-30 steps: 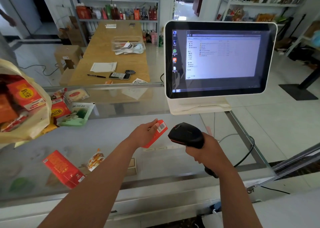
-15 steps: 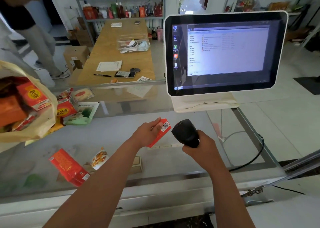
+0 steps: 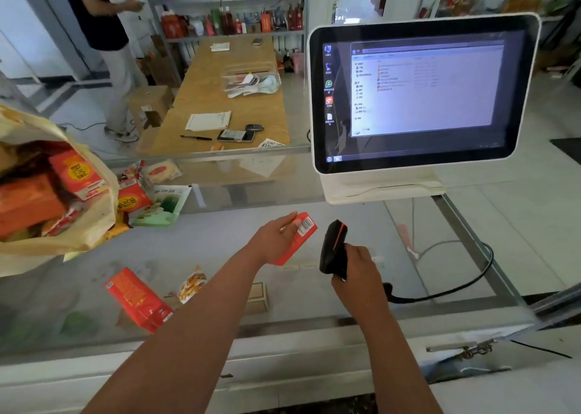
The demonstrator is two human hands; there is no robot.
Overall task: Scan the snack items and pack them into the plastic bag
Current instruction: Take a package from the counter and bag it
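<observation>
At the centre of the frame, a red box [image 3: 297,240] is gripped by the left hand [image 3: 276,239], barcode up. Just right of it, a black scanner [image 3: 333,247] is clasped by the right hand [image 3: 358,269]. The bag [image 3: 91,225] sits at the left edge.

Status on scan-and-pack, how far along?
Done: several boxes sit in the plastic bag. In hand: left hand holds a red box, barcode toward the scanner gripped by the right hand. Left: a red carton, a snack packet and a green packet lie outside the bag.
</observation>
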